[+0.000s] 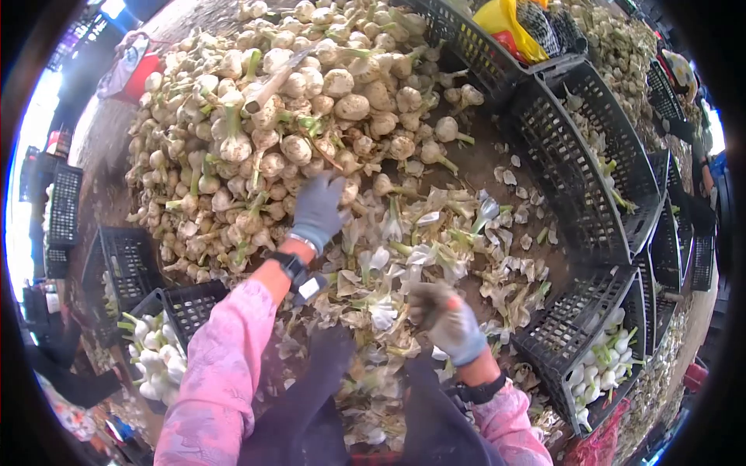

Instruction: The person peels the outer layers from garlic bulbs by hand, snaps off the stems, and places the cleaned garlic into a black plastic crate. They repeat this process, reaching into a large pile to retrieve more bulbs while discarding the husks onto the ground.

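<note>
A large heap of untrimmed garlic bulbs (298, 147) with dirty skins and stems lies in front of me. My left hand (318, 208), in a grey glove, reaches to the near edge of the heap. Its fingers are a little apart, beside a garlic bulb (350, 191), and I cannot tell if they touch it. Over the litter of peeled garlic skins (423, 252), my right hand (449, 320) is closed, its gloved fingers curled and slightly blurred. Whatever it may hold is hidden.
Black plastic crates (571, 155) form a wall on the right. Cleaned white garlic (602, 377) fills a crate at lower right, and more white bulbs (155, 349) are in one at lower left. A red bucket (142, 78) stands at upper left; a yellow bag (509, 27) sits behind the crates.
</note>
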### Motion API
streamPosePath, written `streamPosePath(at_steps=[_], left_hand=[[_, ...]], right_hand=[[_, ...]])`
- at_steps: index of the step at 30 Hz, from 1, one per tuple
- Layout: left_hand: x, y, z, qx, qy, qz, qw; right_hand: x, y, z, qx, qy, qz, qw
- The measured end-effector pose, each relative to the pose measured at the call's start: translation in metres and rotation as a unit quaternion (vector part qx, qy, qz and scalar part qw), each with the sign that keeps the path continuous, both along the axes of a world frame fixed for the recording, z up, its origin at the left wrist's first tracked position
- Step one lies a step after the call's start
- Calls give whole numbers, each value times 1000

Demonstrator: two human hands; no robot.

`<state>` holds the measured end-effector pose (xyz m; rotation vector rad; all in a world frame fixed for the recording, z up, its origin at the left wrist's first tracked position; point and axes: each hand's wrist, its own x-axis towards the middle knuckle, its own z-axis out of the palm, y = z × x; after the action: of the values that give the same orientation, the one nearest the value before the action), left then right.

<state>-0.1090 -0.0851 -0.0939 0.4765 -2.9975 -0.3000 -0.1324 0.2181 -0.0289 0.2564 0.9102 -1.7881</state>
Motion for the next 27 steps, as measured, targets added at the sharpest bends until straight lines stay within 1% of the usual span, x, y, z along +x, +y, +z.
streamPosePath(at_steps=[1,2,4,6,7,8,10,11,13,14,15,18,20,23,25,26,27], left_hand=[[12,17,10,52,76,35,995],[21,32,18,103,153,70,980],[36,60,25,212,258,24,942],[49,88,41,232,291,-60,926],[56,101,47,284,282,-57,915],[61,106,48,318,269,-53,908],[64,103,68,462,200,-34,864],[64,100,72,463,174,-56,867],[59,89,79,461,121,-100,873],[60,89,81,457,123,-95,876],[61,92,82,455,125,-89,877],[64,97,84,420,139,-79,893],[68,97,84,407,132,-74,901],[75,95,81,491,111,-22,864],[75,95,82,551,108,-14,828],[76,95,84,579,106,-10,808],[76,96,87,650,100,21,753]], right_hand=[[2,-5,-11,-1,38,59,998],[4,-16,-13,14,-9,82,996],[12,-36,-12,-30,-118,11,992],[21,-46,-21,-20,-129,-93,987],[23,-48,-24,-14,-134,-145,980],[22,-47,-23,-20,-91,-129,987],[17,-43,-14,-30,-3,-97,995],[16,-41,-3,0,78,-86,993],[15,-37,-4,-32,81,-74,993],[15,-37,-4,-50,82,-69,993],[15,-44,9,-66,28,-90,993],[21,-52,2,-35,37,-110,993],[19,-49,6,-13,58,-89,994],[21,-45,5,4,123,-67,990],[23,-44,0,27,165,-66,984],[22,-42,2,53,224,-45,972],[19,-40,6,79,282,-24,956]])
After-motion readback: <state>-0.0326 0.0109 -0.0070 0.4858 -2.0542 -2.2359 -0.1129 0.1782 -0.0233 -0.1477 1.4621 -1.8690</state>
